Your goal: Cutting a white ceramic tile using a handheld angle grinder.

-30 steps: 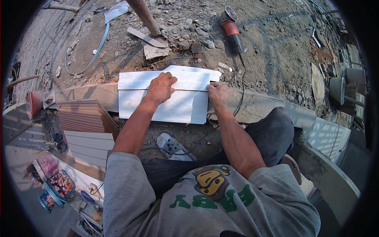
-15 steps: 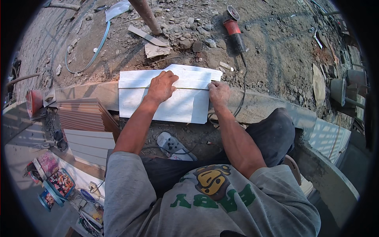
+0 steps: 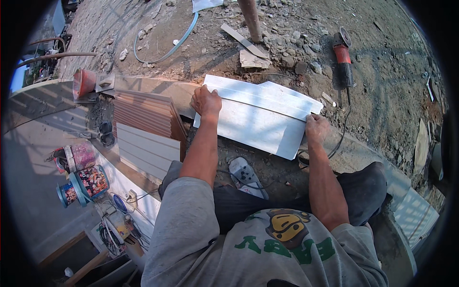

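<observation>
A white tile (image 3: 258,126) lies in front of me on the concrete ledge, with a narrow white tile strip (image 3: 263,101) laid along its upper part. Another white piece with an angled edge (image 3: 287,93) shows behind the strip. My left hand (image 3: 206,101) is closed at the strip's left end, fingers curled over the edge. At the opposite end, my right hand (image 3: 317,128) pinches the strip's corner between thumb and fingers. A shadow falls on the tile beside the right hand.
On the dirt at the far right lies a red and black angle grinder (image 3: 343,60), its cord running down beside my right hand. Stacked brown tiles (image 3: 148,112) and a pale grooved panel (image 3: 146,143) stand at left. Buckets (image 3: 91,184) and a red pot (image 3: 84,85) are further left.
My left hand has moved from the middle of the strip to its left end. My right hand stays at the right end. The view has swung left, and the tile now appears tilted.
</observation>
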### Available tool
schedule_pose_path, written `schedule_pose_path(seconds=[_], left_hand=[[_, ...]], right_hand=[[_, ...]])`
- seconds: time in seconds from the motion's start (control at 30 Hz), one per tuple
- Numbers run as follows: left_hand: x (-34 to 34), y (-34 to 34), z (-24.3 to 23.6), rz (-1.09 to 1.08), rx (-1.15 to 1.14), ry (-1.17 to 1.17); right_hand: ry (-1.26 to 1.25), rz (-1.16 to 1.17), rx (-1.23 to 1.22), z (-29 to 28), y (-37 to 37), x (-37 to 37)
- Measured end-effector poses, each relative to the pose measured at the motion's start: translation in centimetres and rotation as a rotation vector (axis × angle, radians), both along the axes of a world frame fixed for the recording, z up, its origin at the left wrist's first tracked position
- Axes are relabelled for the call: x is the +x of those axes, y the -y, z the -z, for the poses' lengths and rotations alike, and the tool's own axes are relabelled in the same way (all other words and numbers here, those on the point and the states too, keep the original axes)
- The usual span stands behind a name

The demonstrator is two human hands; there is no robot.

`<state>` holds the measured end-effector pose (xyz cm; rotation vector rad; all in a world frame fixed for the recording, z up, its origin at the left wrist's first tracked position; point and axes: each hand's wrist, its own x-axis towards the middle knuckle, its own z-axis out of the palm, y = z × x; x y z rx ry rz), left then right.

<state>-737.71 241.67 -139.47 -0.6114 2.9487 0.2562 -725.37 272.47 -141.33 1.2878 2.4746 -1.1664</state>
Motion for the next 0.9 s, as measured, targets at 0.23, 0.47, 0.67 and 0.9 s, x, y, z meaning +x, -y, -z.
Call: schedule_pose_path(seconds=[0.23,0.47,0.67,0.9], left_hand=[[-0.1,4.3,3.1,-0.176,0.1,-0.019],[-0.1,6.8,5.5,-0.124,0.195,-0.156],[-0.3,6.8,5.4,-0.165,0.235,-0.116],[-0.3,6.3,5.9,-0.173,0.251,-0.086]], right_hand=[[-0.006,-0.003,-0.011,0.7,0.2,-0.4],[-0.007,-0.004,-0.018,0.5,0.6,-0.3],[0.018,-0.023,0.021,1.1,0.5,0.2],[-0.002,0.009,-0.009,0.9,0.3,0.1]])
